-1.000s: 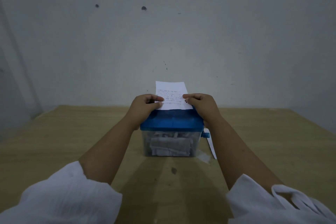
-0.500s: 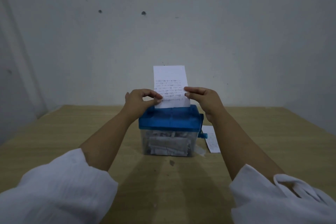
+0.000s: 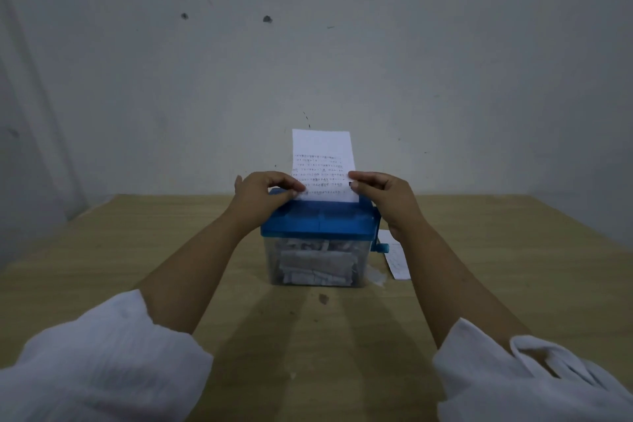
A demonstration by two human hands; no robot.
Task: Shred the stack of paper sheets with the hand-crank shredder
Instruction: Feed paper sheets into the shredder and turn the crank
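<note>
A small hand-crank shredder (image 3: 318,221) with a blue lid and a clear bin full of paper shreds stands mid-table. A printed white sheet (image 3: 322,156) stands upright over the lid's slot. My left hand (image 3: 265,193) pinches the sheet's left edge, and my right hand (image 3: 387,197) pinches its right edge. The blue crank handle (image 3: 382,246) sticks out on the shredder's right side, untouched. Another sheet of paper (image 3: 397,259) lies flat on the table to the right of the shredder, partly hidden by my right forearm.
The wooden table (image 3: 137,243) ends at a grey wall close behind the shredder. A small scrap (image 3: 376,276) lies by the bin's right front corner. A dark spot (image 3: 323,298) marks the table in front of the bin.
The sheet rose higher above the lid between the earliest frame and half a second ago; since then both hands hold it upright at roughly the same height over the slot.
</note>
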